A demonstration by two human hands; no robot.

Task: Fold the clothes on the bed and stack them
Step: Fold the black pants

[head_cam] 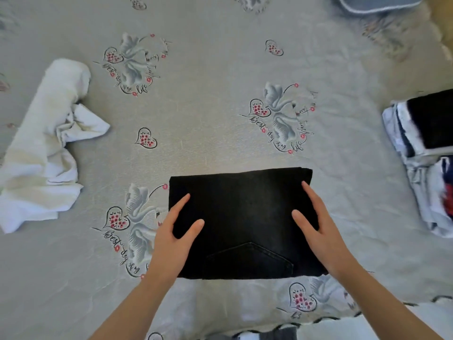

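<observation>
The black jeans (241,223) lie folded into a flat rectangle on the bed (208,106), directly under both hands. A back pocket with a pointed seam shows on the part nearest to the person, between the two wrists.

The left hand (175,238) rests on the left edge of the jeans. Its fingers are straight and lie flat on the cloth, with the thumb spread apart toward the middle; it grips nothing. The right hand (316,225) rests on the right edge in the same way, fingers straight and pointing away from the person, thumb spread toward the middle, also gripping nothing. The two hands are well apart, with bare black cloth between them.

Far to the left of the left hand lies a white garment (43,148), partly rolled and partly crumpled, not folded. Far to the right of the right hand, at the edge of the view, stands a stack (426,165) of folded clothes; a black piece lies on top, and white, light and dark blue pieces are under it. The stack is blurred, so I cannot tell how many pieces it has.

The bed has a grey cover printed with swans, hearts and writing. Beyond the hands, at the far right, a blue-grey pillow (377,3) is partly in view.
</observation>
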